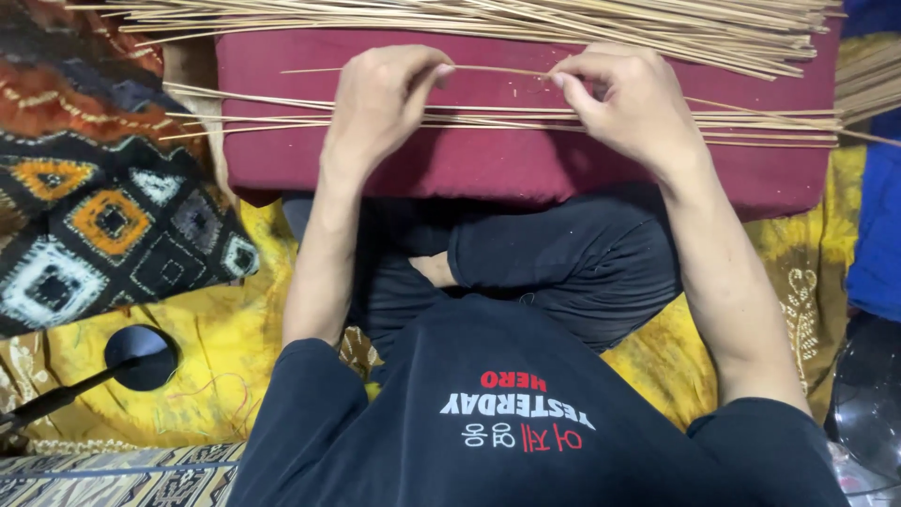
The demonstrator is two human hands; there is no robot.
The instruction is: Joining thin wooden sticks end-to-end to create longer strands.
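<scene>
My left hand and my right hand rest on a dark red cushion in front of my crossed legs. Between their fingertips they pinch one thin pale stick, held level just above the cushion. Under both hands lies a loose row of similar thin sticks stretched across the cushion. A thick pile of the same sticks lies along the cushion's far edge.
A patterned black, orange and white cloth lies at the left. Yellow printed fabric covers the floor. A round black disc on a rod sits at lower left. Blue cloth is at the right.
</scene>
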